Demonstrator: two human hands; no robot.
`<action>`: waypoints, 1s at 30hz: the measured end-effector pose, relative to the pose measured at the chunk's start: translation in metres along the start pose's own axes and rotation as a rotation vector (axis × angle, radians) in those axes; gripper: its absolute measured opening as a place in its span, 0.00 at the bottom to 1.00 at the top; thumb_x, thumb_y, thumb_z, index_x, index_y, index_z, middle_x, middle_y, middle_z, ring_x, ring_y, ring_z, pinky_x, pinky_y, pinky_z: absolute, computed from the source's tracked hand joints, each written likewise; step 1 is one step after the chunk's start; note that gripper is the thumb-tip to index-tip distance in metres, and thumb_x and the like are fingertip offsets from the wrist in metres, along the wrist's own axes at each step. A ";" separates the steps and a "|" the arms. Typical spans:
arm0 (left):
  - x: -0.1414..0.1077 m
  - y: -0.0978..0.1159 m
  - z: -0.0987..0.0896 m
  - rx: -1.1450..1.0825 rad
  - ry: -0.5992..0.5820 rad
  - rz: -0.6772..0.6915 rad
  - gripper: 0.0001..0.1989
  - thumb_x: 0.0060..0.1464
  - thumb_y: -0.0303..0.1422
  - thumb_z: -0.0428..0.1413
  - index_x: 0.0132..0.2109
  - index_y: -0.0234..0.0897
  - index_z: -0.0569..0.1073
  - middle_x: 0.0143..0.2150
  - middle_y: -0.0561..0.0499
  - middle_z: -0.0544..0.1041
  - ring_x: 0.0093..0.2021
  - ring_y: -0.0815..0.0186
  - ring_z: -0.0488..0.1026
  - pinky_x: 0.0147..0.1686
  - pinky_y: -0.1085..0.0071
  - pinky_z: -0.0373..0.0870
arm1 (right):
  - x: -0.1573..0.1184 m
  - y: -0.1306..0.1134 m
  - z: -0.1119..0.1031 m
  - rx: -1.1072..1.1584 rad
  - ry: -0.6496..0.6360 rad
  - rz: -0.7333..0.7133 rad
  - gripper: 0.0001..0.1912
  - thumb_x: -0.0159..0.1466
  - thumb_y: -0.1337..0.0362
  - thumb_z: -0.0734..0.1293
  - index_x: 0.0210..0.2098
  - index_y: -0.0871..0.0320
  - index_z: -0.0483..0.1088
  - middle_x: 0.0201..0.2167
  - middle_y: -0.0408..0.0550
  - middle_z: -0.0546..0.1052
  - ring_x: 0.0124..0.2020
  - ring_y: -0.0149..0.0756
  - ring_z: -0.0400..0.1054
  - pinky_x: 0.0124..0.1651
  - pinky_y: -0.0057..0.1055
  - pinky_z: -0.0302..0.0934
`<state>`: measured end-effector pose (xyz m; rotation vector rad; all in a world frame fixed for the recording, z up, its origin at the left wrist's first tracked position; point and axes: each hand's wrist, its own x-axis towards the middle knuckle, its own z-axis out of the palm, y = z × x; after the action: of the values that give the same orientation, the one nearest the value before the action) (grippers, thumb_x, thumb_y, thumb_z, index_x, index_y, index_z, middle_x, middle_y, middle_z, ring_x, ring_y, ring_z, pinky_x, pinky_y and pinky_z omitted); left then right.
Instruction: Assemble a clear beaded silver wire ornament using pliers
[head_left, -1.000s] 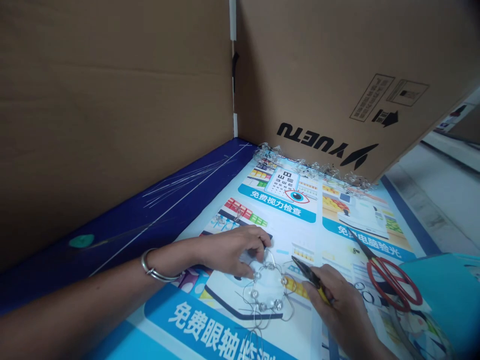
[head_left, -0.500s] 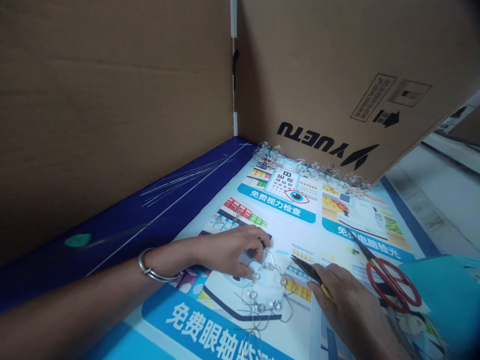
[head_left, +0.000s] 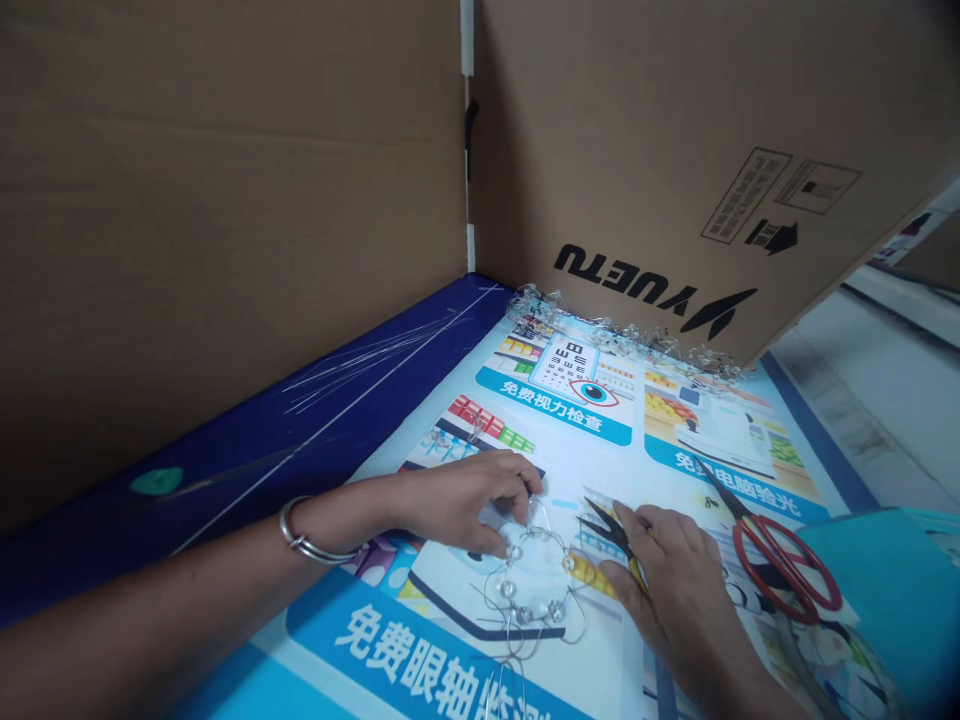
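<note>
My left hand [head_left: 465, 500], with a metal bangle [head_left: 304, 535] on its wrist, rests its fingertips on the upper edge of a wire ring set with clear beads [head_left: 532, 590]. Loose wire ends trail from the ring across the poster. My right hand [head_left: 675, 570] grips small pliers with yellow handles [head_left: 611, 540], their black jaws apart near the ring's right side. Those jaws touch no visible wire. Red-handled scissors [head_left: 780, 570] lie to the right of my right hand. My hands hide part of the handles and the ring's top.
A printed poster [head_left: 570, 420] covers the work surface, edged by dark blue cloth [head_left: 300, 450] holding thin loose wires [head_left: 375, 360]. Clear beaded wire pieces [head_left: 600, 335] line the back edge. Cardboard panels [head_left: 225, 150] stand behind; a teal folder [head_left: 885, 600] sits right.
My right hand has moved up and rotated the pliers, bringing their jaws more upright and apart. My left hand and the beaded ring have stayed nearly still.
</note>
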<state>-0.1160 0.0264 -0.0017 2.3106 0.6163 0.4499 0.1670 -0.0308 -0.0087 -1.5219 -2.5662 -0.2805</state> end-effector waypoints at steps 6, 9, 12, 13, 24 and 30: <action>-0.001 0.000 0.001 -0.007 0.010 0.003 0.14 0.43 0.32 0.62 0.39 0.37 0.70 0.52 0.46 0.65 0.51 0.60 0.63 0.50 0.67 0.59 | 0.001 -0.011 -0.009 0.202 0.150 -0.026 0.18 0.60 0.58 0.63 0.48 0.57 0.66 0.41 0.53 0.70 0.43 0.46 0.62 0.44 0.44 0.57; 0.000 0.002 0.000 -0.006 0.020 0.010 0.14 0.43 0.32 0.62 0.39 0.37 0.70 0.51 0.46 0.66 0.51 0.60 0.63 0.50 0.67 0.59 | 0.005 -0.026 -0.013 0.408 0.160 -0.011 0.13 0.60 0.61 0.63 0.44 0.55 0.67 0.38 0.50 0.71 0.40 0.41 0.64 0.43 0.39 0.58; 0.000 0.003 0.000 -0.005 0.040 0.011 0.14 0.43 0.31 0.62 0.38 0.37 0.70 0.50 0.46 0.66 0.50 0.60 0.63 0.50 0.67 0.59 | 0.013 -0.042 -0.016 0.485 0.078 0.042 0.10 0.60 0.62 0.64 0.41 0.55 0.68 0.37 0.49 0.72 0.39 0.40 0.64 0.41 0.36 0.59; 0.000 0.003 0.000 -0.007 0.044 0.012 0.14 0.42 0.31 0.62 0.38 0.37 0.69 0.50 0.46 0.66 0.50 0.60 0.63 0.50 0.67 0.59 | 0.016 -0.046 -0.016 0.488 0.055 0.042 0.10 0.59 0.62 0.64 0.41 0.55 0.68 0.36 0.48 0.72 0.38 0.40 0.64 0.40 0.36 0.59; 0.000 0.003 0.001 -0.003 0.038 0.014 0.13 0.43 0.31 0.62 0.37 0.37 0.69 0.49 0.47 0.66 0.49 0.60 0.63 0.49 0.67 0.58 | 0.031 -0.060 -0.014 0.448 -0.087 0.072 0.04 0.59 0.64 0.63 0.32 0.56 0.70 0.29 0.47 0.70 0.35 0.39 0.61 0.39 0.36 0.55; 0.001 0.004 0.001 0.002 0.026 -0.002 0.13 0.43 0.32 0.62 0.37 0.38 0.69 0.49 0.47 0.66 0.50 0.60 0.63 0.50 0.67 0.58 | 0.032 -0.060 -0.008 0.501 -0.060 0.079 0.06 0.59 0.67 0.62 0.26 0.57 0.67 0.25 0.44 0.68 0.32 0.36 0.60 0.37 0.33 0.54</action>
<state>-0.1135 0.0233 0.0007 2.3096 0.6317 0.4791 0.0992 -0.0336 0.0005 -1.4416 -2.3583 0.3942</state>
